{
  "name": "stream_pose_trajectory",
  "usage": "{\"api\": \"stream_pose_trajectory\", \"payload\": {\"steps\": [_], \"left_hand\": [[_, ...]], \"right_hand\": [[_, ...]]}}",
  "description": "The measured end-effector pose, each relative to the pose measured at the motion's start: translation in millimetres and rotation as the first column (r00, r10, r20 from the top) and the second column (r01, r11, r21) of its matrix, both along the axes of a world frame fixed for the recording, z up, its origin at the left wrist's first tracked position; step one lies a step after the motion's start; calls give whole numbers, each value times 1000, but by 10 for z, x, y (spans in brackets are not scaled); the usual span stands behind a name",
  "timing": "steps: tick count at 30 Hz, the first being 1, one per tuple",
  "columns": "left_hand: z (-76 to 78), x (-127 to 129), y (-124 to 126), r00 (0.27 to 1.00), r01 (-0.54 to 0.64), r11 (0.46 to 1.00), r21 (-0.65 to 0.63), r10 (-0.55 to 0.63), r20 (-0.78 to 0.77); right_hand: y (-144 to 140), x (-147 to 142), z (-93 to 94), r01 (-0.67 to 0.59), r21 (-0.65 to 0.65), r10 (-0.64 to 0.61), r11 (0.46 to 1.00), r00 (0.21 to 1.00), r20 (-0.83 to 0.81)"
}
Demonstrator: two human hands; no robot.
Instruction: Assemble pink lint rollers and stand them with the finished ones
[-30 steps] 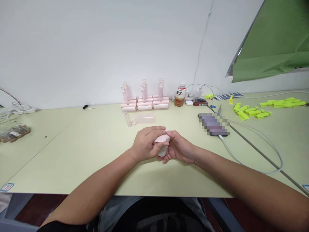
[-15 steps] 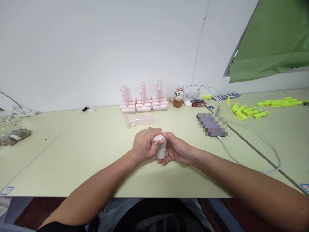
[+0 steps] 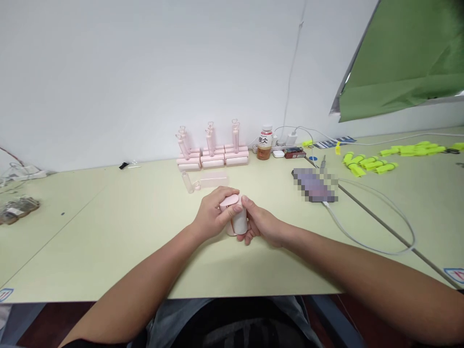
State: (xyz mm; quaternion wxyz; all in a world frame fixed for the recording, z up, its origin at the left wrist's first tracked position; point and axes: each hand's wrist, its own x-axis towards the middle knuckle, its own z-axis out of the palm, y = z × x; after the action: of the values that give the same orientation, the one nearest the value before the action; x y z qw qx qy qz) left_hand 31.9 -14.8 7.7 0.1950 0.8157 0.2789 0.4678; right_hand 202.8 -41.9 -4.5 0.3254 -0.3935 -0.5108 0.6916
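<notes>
Between my hands, upright over the table, is a pink holder (image 3: 229, 199) with a white roll (image 3: 239, 223) against its right side. My left hand (image 3: 210, 213) is closed around the holder from the left, its thumb reaching across toward the roll. From the right, my right hand (image 3: 266, 224) grips the white roll, thumb near its top and fingers curled behind and below it. Beyond my hands lie a clear pinkish tube (image 3: 187, 182), a small ring-ended piece (image 3: 196, 185) and a translucent pink cover (image 3: 214, 179).
By the wall stand several similar pink holders (image 3: 213, 161) with upright tubes on them. Right of these are a drink bottle (image 3: 265, 143) and a red box (image 3: 295, 153). A pixelated phone (image 3: 313, 186) trails a white cable (image 3: 366, 245). Yellow strips (image 3: 369, 163) lie farther right.
My left hand has shifted on the pink holder, so more of its top and side shows beside the white roll. Both hands keep hold. The view has shifted slightly.
</notes>
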Motion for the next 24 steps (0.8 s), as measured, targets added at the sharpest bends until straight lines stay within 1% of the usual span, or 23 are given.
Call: {"api": "stream_pose_trajectory", "payload": {"steps": [2,5,9,12,17,24], "left_hand": [[-22,-12,16,1000,1,996,-91,1,18],[-52,-19,25,997,-27,979,-201,40,60],[-54,1,14,986,-38,953,-302,85,143],[-39,26,2,976,-66,930,-363,135,169],[-24,59,-5,970,-73,912,-404,160,186],[-17,92,0,958,-88,908,-410,189,214]], "right_hand": [[14,11,-34,3,28,-4,1000,999,34],[31,25,-69,21,75,-26,997,998,63],[36,28,-73,26,125,-39,992,994,101],[35,26,-65,-2,161,-18,987,992,125],[32,18,-63,-11,163,-10,987,991,130],[33,14,-70,-42,177,15,983,988,151]]}}
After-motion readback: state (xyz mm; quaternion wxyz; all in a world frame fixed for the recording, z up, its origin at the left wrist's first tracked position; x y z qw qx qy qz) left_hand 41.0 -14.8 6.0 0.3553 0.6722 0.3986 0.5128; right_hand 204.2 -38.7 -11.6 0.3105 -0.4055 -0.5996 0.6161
